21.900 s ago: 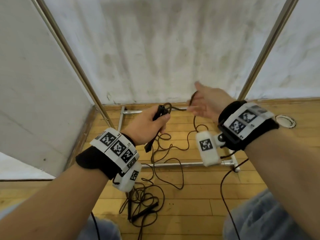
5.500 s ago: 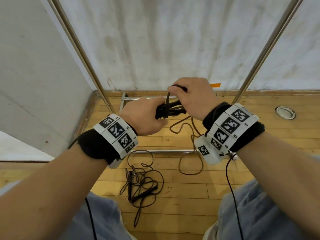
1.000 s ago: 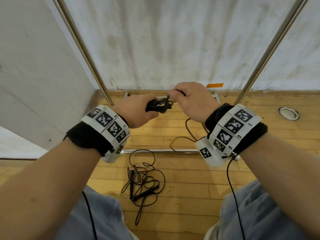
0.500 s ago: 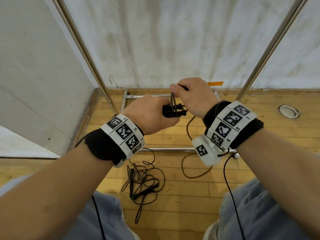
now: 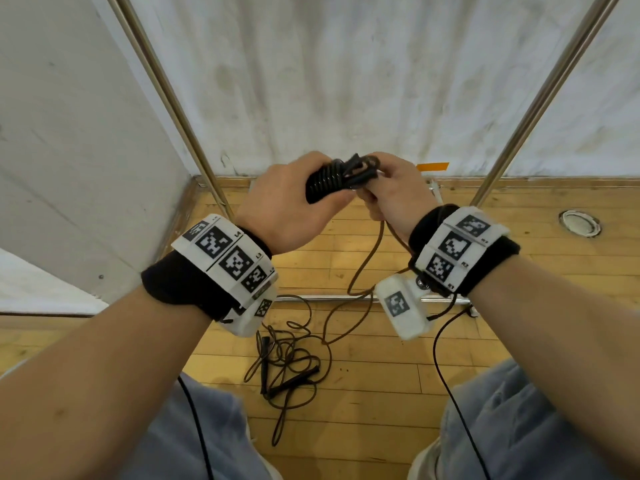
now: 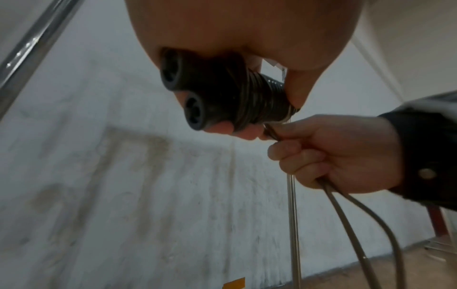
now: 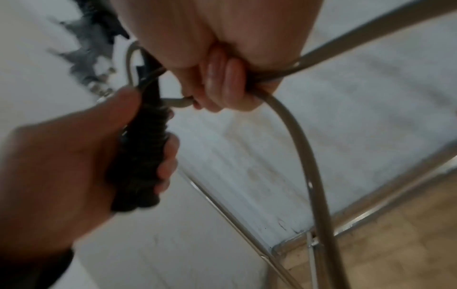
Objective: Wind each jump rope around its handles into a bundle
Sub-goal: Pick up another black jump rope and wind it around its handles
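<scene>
Black paired handles, part-wound with rope, sit clenched in the left hand. Right hand fingers grip the loose rope beside them. Second rope lies tangled on the floor below.

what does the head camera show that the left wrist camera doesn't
Only the head view shows the second jump rope lying tangled and unwound on the wooden floor, plus both wristbands. Only the left wrist view shows the butt ends of the two handles side by side. Both show the left hand gripping the wound bundle while the right hand holds the loose cord.
</scene>
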